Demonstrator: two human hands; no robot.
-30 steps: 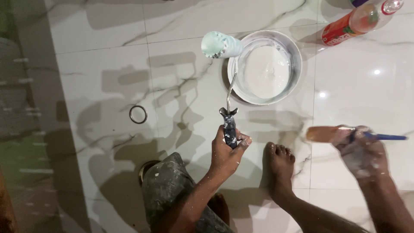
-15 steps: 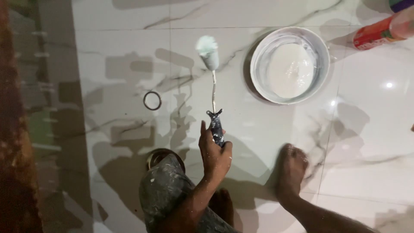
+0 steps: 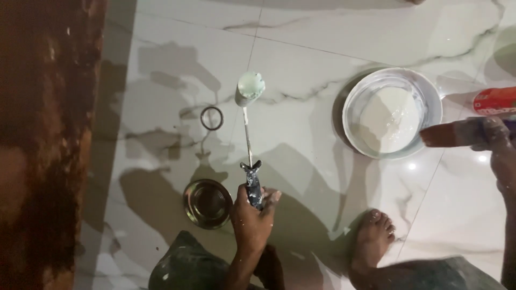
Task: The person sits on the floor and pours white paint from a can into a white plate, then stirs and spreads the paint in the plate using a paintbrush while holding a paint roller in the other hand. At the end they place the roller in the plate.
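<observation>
At 9 o'clock a rough, rust-brown wall surface [image 3: 43,145] fills the left edge, meeting the pale marbled floor tiles [image 3: 301,64]. A thin dark ring [image 3: 212,118] lies on the tiles at about 10 o'clock, and a small metal bowl [image 3: 207,203] sits at 7 o'clock, just beside the left hand [image 3: 252,220].

That hand is closed in a full fist around the paint-spattered grip of a small paint roller [image 3: 250,90], whose thin shaft points toward 12 o'clock and ends in a pale, wet-looking sleeve held clear of the floor, or so it seems; the height is hard to judge from above.

At 2 o'clock stands 1 round basin of white paint [image 3: 392,115], well apart from the roller. At 3 o'clock the right hand [image 3: 492,137] is wrapped around what looks like a brush handle, its brown end jutting over the basin's rim; the fingers are blurred, so how tight the grip is cannot be told. A red container [image 3: 495,100] shows just behind it. A bare foot [image 3: 372,241] rests at 5 o'clock.

The roller looks loaded and carried toward the wall; the next move calls for a steady swing left without dripping.
</observation>
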